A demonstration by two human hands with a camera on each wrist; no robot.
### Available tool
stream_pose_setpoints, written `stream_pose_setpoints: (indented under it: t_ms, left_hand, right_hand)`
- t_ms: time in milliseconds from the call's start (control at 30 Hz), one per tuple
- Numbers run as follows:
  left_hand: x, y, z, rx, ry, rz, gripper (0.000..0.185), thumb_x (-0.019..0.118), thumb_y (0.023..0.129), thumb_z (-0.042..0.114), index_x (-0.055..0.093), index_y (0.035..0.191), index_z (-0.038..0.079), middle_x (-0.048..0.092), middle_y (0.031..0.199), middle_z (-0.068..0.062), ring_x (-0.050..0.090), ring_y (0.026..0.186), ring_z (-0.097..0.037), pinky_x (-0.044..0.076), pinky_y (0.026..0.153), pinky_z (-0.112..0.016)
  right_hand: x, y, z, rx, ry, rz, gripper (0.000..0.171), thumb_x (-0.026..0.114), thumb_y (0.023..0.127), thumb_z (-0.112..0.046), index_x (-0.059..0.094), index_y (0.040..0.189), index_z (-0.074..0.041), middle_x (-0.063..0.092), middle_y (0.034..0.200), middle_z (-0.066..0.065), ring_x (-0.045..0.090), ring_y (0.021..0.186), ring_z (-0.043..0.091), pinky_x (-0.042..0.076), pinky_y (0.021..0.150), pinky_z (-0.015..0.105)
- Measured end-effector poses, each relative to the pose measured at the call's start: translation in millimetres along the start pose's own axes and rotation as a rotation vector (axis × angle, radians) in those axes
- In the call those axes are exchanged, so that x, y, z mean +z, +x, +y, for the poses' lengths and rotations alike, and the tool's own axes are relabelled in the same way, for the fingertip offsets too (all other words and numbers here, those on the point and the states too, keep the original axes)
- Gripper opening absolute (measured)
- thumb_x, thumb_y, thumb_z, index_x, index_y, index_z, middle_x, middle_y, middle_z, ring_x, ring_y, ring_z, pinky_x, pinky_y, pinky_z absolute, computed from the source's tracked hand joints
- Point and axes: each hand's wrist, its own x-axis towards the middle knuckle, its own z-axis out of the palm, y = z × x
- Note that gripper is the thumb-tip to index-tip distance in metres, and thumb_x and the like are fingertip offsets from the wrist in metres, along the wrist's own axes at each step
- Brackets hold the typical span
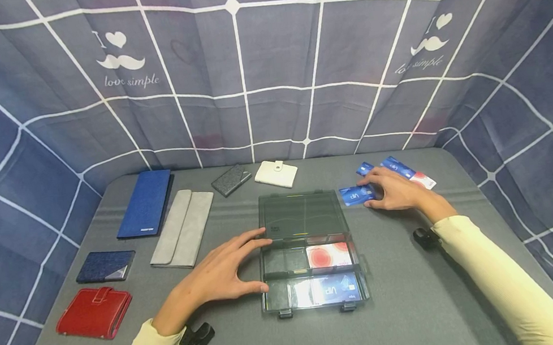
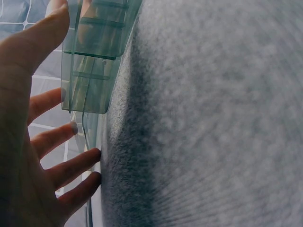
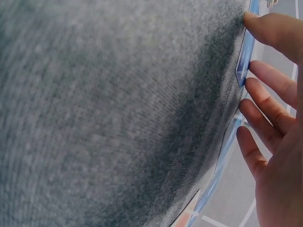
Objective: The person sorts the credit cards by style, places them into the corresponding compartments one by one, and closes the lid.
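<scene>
An open clear plastic box [image 1: 304,215] lies mid-table with its lid folded back. Its front compartments hold a red-and-white card [image 1: 328,256] and a blue VIP card [image 1: 336,288]. My left hand [image 1: 256,264] is spread against the box's left side, thumb at the front corner and fingers straight. The left wrist view shows the left hand [image 2: 78,90] beside the box wall [image 2: 94,56]. To the right, my right hand [image 1: 373,189] rests with straight fingers on a loose blue VIP card [image 1: 353,195]. More blue cards [image 1: 407,172] lie behind it. In the right wrist view the thumb touches the card's edge [image 3: 242,61].
On the left of the grey table lie a long blue wallet [image 1: 146,203], a long grey wallet [image 1: 182,227], a dark blue wallet [image 1: 105,266] and a red wallet [image 1: 94,313]. A dark card case [image 1: 230,180] and a white wallet [image 1: 275,174] lie behind the box. A checked curtain surrounds the table.
</scene>
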Motion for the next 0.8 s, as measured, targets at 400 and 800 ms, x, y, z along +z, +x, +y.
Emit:
stream_pose_setpoints:
  t_ms: [400, 800]
  left_hand:
    - [0.4, -0.9, 1.4, 0.005, 0.001, 0.007, 0.09, 0.085, 0.083, 0.066, 0.053, 0.159, 0.029, 0.039, 0.173, -0.001, 0.049, 0.15, -0.033, 0.047, 0.112, -0.064]
    - [0.4, -0.4, 1.0, 0.011, 0.004, 0.012, 0.09, 0.085, 0.083, 0.067, 0.053, 0.159, 0.029, 0.039, 0.172, -0.001, 0.049, 0.15, -0.032, 0.047, 0.112, -0.064]
  right_hand:
    - [-1, -7, 1, -0.016, -0.031, 0.011, 0.045, 0.093, 0.08, -0.031, 0.077, 0.117, -0.01, 0.071, 0.12, 0.012, 0.065, 0.117, 0.035, 0.051, 0.101, 0.057]
    - [-4, -17, -4, -0.053, -0.135, 0.027, 0.046, 0.092, 0.077, -0.038, 0.077, 0.113, -0.013, 0.073, 0.108, 0.004, 0.067, 0.102, 0.026, 0.054, 0.091, 0.05]
